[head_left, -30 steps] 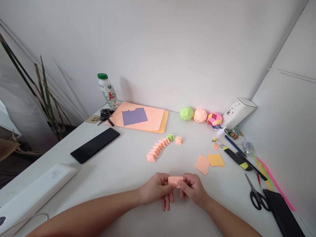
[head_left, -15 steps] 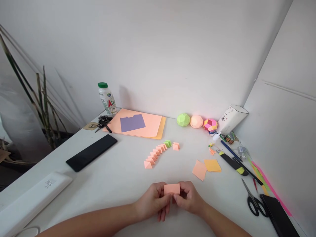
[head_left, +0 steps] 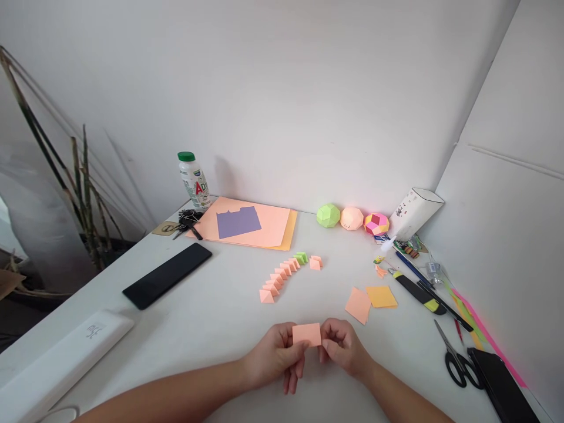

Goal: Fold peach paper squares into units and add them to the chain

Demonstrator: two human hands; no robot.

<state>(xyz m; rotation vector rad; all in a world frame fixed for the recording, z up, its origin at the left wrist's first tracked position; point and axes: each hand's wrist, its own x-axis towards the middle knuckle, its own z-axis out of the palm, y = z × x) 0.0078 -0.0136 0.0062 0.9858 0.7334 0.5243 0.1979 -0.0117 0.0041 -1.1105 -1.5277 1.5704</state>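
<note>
A small pink-orange paper rectangle, seemingly folded, is held up in front of me. My left hand pinches its left part, thumb across the lower edge, other fingers behind and below. At the right edge, my right hand has its thumb and curled fingers closed on the paper's corner. Beyond my hands, a curved row of folded pink-orange paper pieces ends in green folded pieces. One more pink folded piece stands apart to the right. Pink paper squares and yellow paper squares lie right of the row.
Paper balls line the wall. Scissors, a cutter knife and a black phone lie at right. At left are a black slab, a white device, a bottle and large paper sheets.
My right hand has shifted slightly right and up, its thumb moving from the paper's lower middle to the right edge. The view has also shifted slightly.
</note>
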